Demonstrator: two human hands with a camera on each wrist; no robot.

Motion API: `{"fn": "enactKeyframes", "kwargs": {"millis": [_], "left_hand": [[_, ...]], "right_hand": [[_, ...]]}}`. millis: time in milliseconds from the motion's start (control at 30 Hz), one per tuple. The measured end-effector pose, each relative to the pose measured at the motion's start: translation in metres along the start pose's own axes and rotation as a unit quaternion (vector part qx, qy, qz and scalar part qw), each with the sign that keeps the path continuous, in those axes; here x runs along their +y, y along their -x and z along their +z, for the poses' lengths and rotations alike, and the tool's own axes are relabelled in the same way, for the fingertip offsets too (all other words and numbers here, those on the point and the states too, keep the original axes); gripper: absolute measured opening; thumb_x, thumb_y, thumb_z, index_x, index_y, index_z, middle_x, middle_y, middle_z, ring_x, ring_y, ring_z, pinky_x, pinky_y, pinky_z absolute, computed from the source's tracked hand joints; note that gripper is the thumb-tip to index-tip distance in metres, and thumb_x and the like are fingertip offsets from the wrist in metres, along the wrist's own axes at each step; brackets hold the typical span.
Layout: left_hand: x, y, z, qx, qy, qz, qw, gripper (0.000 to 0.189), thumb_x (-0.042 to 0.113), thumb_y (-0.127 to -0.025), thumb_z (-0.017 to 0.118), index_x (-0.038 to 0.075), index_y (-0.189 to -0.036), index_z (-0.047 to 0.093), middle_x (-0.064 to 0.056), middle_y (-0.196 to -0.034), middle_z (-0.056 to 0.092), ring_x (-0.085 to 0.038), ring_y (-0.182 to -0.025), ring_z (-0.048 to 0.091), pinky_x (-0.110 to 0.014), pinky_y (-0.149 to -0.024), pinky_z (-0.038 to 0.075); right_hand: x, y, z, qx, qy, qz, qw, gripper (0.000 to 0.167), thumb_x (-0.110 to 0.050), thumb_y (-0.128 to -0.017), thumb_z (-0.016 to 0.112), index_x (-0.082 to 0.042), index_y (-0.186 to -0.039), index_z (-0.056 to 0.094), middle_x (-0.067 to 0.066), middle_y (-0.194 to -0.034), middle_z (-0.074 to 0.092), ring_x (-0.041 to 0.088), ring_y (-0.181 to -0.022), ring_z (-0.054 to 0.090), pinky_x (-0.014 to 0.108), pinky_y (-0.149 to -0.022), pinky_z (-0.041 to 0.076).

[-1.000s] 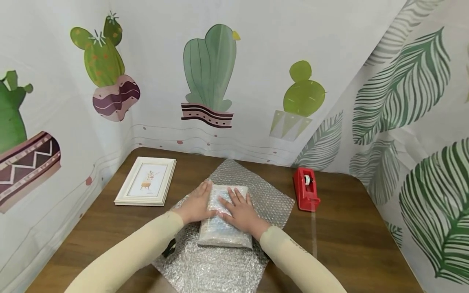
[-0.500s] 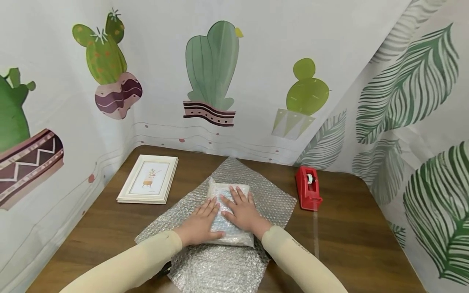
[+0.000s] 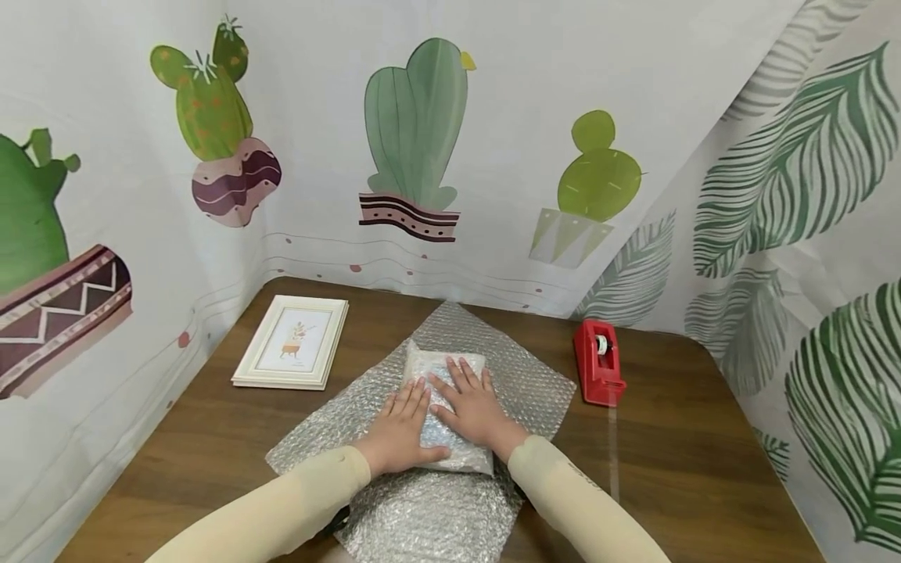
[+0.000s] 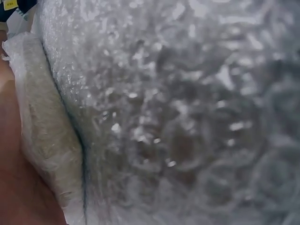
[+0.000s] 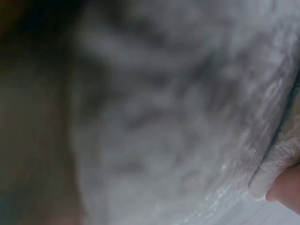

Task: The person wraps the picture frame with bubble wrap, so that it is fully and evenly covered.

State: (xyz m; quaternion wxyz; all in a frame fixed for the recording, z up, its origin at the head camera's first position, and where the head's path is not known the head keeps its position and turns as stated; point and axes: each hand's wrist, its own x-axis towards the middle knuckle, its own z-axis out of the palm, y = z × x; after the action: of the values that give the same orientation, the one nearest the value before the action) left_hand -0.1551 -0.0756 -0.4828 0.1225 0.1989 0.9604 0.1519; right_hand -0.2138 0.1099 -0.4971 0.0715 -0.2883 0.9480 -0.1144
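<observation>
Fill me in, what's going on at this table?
A person has both hands, left hand and right hand, resting on a wrapped package. It sits on a sheet of bubble wrap spread out on the table. A picture frame lies off to the left; a red tape dispenser stands to the right.

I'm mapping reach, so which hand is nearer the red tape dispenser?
Right. The right hand rests on the wrapped package, left of the red tape dispenser; the left hand, also touching the package, lies farther left.
</observation>
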Motion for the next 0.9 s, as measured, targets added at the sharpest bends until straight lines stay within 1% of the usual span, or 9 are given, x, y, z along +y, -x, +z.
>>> {"fn": "enactKeyframes", "kwargs": {"millis": [100,267,467,533,600,700,767,833,900], "left_hand": [[0.004,-0.002,0.000,-0.002,-0.008,-0.006,0.9999,0.105,0.068,-0.092,0.060,-0.004,-0.160,0.024,-0.022,-0.172,0.014,-0.039,-0.162,0.011,-0.059,-0.130,0.019],[0.008,-0.003,-0.001,-0.004,-0.016,-0.022,0.9996,0.106,0.068,-0.090,0.063,-0.004,-0.159,0.027,-0.021,-0.172,0.017,-0.038,-0.161,0.014,-0.057,-0.130,0.020],[0.009,-0.004,-0.001,-0.001,-0.019,-0.027,0.9995,0.106,0.068,-0.090,0.063,-0.003,-0.159,0.028,-0.020,-0.172,0.017,-0.037,-0.161,0.015,-0.056,-0.130,0.020],[0.008,-0.003,0.000,0.005,-0.021,-0.021,0.9995,0.105,0.067,-0.090,0.063,-0.004,-0.159,0.028,-0.021,-0.172,0.017,-0.038,-0.161,0.016,-0.057,-0.130,0.021],[0.008,-0.002,-0.002,0.001,-0.017,-0.019,0.9997,0.104,0.066,-0.091,0.062,-0.005,-0.159,0.027,-0.021,-0.172,0.016,-0.038,-0.161,0.014,-0.056,-0.130,0.021],[0.011,0.000,-0.002,0.002,-0.038,-0.008,0.9992,0.096,0.062,-0.096,0.058,-0.006,-0.158,0.029,-0.022,-0.171,0.019,-0.037,-0.161,0.017,-0.054,-0.130,0.024],[0.015,0.004,-0.003,0.006,-0.060,0.006,0.9982,0.086,0.056,-0.100,0.056,-0.006,-0.156,0.034,-0.022,-0.169,0.025,-0.036,-0.159,0.023,-0.051,-0.129,0.028],[0.020,0.009,0.000,0.017,-0.084,0.029,0.9959,0.076,0.050,-0.104,0.051,-0.005,-0.154,0.039,-0.021,-0.166,0.033,-0.035,-0.157,0.031,-0.050,-0.127,0.032],[0.025,0.015,0.002,0.022,-0.080,0.055,0.9950,0.068,0.044,-0.106,0.048,-0.006,-0.153,0.041,-0.021,-0.164,0.037,-0.035,-0.155,0.035,-0.051,-0.125,0.035]], "right_hand": [[0.001,0.003,0.000,0.004,0.006,0.005,1.0000,0.060,-0.050,-0.107,0.043,-0.025,-0.161,0.035,0.015,-0.173,0.016,0.039,-0.161,0.013,0.073,-0.125,0.012],[-0.003,0.009,-0.005,-0.011,0.021,0.008,0.9997,0.061,-0.052,-0.108,0.038,-0.024,-0.162,0.032,0.010,-0.173,0.018,0.035,-0.162,0.011,0.073,-0.125,0.010],[-0.003,0.030,-0.012,-0.033,0.021,0.008,0.9992,0.057,-0.043,-0.110,0.038,-0.020,-0.162,0.033,0.005,-0.173,0.023,0.033,-0.162,0.014,0.070,-0.127,0.012],[0.000,0.039,-0.011,-0.035,0.010,0.006,0.9993,0.055,-0.039,-0.111,0.037,-0.018,-0.161,0.034,0.007,-0.172,0.024,0.036,-0.162,0.015,0.068,-0.127,0.015],[0.002,0.045,-0.009,-0.035,-0.004,0.007,0.9994,0.054,-0.037,-0.111,0.035,-0.017,-0.161,0.034,0.009,-0.172,0.023,0.037,-0.161,0.015,0.065,-0.127,0.020],[0.004,0.049,-0.004,-0.027,-0.016,0.006,0.9995,0.054,-0.035,-0.112,0.033,-0.015,-0.162,0.033,0.010,-0.172,0.022,0.038,-0.161,0.014,0.059,-0.128,0.025],[0.003,0.049,-0.004,-0.021,-0.022,0.006,0.9995,0.053,-0.034,-0.111,0.035,-0.014,-0.161,0.034,0.012,-0.172,0.024,0.040,-0.160,0.016,0.058,-0.128,0.026],[0.002,0.050,-0.004,-0.015,-0.018,0.002,0.9997,0.053,-0.033,-0.111,0.036,-0.012,-0.160,0.036,0.014,-0.171,0.026,0.041,-0.160,0.018,0.058,-0.127,0.027],[-0.001,0.049,-0.006,-0.008,-0.022,-0.003,0.9997,0.052,-0.031,-0.111,0.037,-0.009,-0.158,0.038,0.016,-0.169,0.029,0.043,-0.158,0.021,0.059,-0.126,0.028]]}}
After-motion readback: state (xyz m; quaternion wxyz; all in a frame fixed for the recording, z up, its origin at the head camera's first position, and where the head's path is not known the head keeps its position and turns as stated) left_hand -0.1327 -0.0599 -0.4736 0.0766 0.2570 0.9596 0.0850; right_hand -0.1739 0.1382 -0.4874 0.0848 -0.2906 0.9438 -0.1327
